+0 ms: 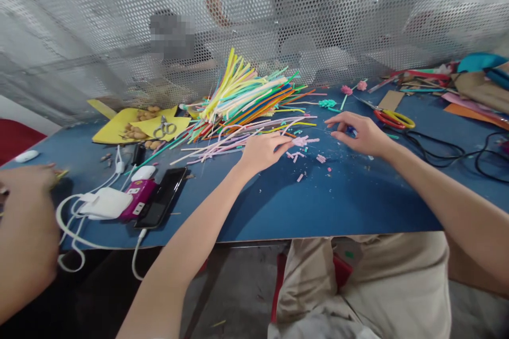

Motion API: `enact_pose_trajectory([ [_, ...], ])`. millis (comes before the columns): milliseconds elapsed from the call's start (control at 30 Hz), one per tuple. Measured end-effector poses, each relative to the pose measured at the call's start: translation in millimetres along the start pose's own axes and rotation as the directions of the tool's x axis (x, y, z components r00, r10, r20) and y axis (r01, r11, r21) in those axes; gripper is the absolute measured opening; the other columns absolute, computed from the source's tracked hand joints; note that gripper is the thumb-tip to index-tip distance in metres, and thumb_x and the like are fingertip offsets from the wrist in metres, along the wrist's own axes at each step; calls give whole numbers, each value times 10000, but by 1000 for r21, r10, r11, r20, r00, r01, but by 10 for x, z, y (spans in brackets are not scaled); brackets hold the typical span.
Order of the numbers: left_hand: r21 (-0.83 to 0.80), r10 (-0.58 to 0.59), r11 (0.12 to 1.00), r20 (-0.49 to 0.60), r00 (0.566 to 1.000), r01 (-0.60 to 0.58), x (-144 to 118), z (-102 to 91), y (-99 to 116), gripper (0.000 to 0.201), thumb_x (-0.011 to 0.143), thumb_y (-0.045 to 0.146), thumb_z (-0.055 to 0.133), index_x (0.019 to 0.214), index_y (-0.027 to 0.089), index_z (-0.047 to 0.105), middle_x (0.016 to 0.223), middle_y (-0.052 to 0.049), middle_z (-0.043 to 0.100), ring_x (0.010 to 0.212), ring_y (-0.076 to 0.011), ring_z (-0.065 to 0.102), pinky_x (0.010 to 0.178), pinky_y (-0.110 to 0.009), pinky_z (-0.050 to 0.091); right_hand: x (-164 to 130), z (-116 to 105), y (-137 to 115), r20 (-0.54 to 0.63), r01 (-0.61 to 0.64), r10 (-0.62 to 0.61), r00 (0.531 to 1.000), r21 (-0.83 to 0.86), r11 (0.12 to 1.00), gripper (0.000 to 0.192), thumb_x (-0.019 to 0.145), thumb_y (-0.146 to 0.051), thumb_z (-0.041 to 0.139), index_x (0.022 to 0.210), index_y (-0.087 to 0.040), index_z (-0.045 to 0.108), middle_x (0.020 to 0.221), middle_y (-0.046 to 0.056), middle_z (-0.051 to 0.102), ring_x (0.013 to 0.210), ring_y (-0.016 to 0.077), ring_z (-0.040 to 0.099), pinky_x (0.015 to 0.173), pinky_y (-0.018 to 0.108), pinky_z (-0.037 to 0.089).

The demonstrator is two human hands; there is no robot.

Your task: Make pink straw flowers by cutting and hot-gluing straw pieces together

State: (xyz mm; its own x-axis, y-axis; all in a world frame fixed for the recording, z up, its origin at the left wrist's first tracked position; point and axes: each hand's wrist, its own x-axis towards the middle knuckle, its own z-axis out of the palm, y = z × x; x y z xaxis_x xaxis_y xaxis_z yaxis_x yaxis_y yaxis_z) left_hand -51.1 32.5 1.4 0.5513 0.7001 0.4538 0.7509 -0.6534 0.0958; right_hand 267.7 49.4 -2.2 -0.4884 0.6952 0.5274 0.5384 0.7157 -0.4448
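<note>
Left hand (264,152) pinches lilac fuzzy piece (304,141), near side of stem pile (248,96); right hand (360,133) right of pile, loosely curled, can't tell if holding anything. Scissors (401,118) farther right.

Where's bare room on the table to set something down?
Biggest: table front, between left forearm and right forearm, nearer than the lilac scraps. Smaller: between phone and left forearm. Crowded: back, pipe-cleaner pile; left, around the power strip.
</note>
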Motion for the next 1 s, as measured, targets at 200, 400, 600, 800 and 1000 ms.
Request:
enact_pose_trajectory([
  [200,2,8,1000,65,998,-9,18,53,2,376,1047,488,456,1141,299,767,1094,-6,785,994,-187,723,715,-271,482,11,-22,2,68,49,-48,997,-23,999,270,955,-385,565,1163,-268,689,1048,59,721,863,201,662,829,385,542],
  [400,-21,9,1000,89,996,-7,13,52,-6,382,1044,484,459,1085,281,780,1080,-14,790,1002,-197,731,752,-283,503,-4,21,-97,108,83,-80,991,-31,996,264,967,-393,571,1160,-258,690,1066,58,735,862,193,675,850,371,529],
  [600,-51,28,998,115,993,-22,-2,36,-5,393,1045,482,452,1078,277,786,1082,-15,790,1004,-208,734,764,-299,518,-6,198,-264,147,135,-112,983,-157,978,256,970,-365,587,1174,-250,693,1049,58,753,899,213,684,841,379,491],
  [800,-68,43,997,105,994,-36,6,37,12,385,1047,469,458,1098,261,778,1110,-22,784,1016,-208,735,789,-303,525,-3,288,-310,28,99,-96,995,-134,986,213,1004,-357,556,1108,-234,696,956,56,749,894,216,664,840,381,491],
  [1000,-45,66,997,95,993,-62,-6,51,40,409,1035,504,480,1329,282,658,1274,-33,725,1112,-227,708,863,-326,540,-12,300,-365,-39,61,-66,997,-124,990,205,1001,-361,574,1162,-286,677,1017,25,779,975,231,686,918,415,488],
])
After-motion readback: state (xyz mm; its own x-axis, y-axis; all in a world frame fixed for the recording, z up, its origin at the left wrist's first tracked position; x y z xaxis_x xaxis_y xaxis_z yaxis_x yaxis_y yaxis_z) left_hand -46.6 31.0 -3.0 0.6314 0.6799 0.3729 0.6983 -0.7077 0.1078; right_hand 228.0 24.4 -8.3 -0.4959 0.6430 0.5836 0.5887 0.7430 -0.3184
